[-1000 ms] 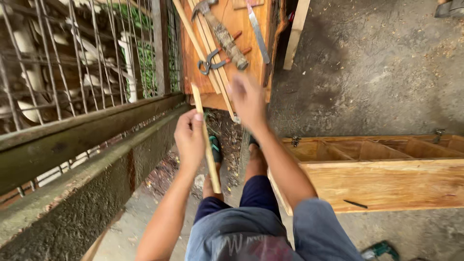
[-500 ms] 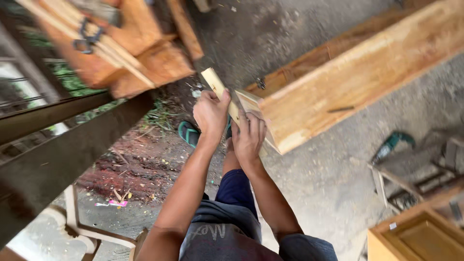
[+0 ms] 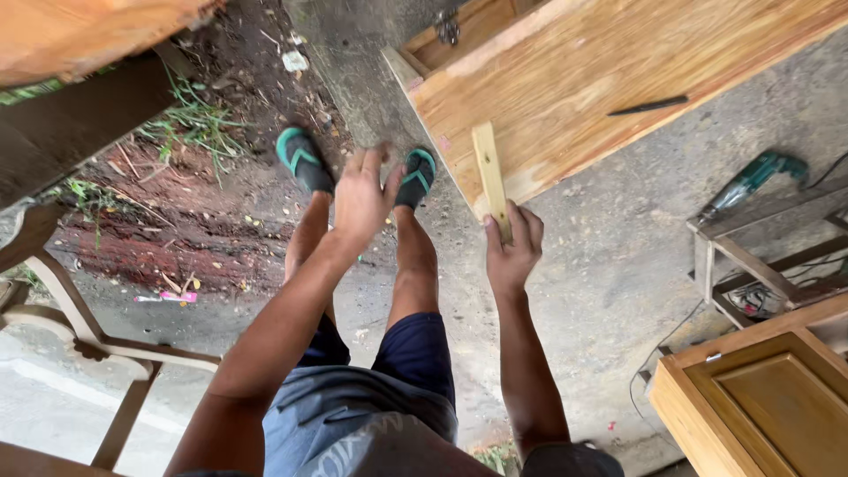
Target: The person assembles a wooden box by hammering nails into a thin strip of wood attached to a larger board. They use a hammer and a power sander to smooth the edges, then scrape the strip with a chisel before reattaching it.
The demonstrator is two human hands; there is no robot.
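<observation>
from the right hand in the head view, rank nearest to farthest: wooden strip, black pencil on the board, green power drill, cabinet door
1. wooden strip: held in the right hand.
2. black pencil: up and right, on the big board.
3. green power drill and cabinet door: too close to call, drill far right, door lower right.

A single head-worn camera looks steeply down the person's own body, close over both forearms, legs and sandalled feet, taking in concrete floor (image 3: pixel 601 265) ahead and a wooden panel (image 3: pixel 574 97) beyond
</observation>
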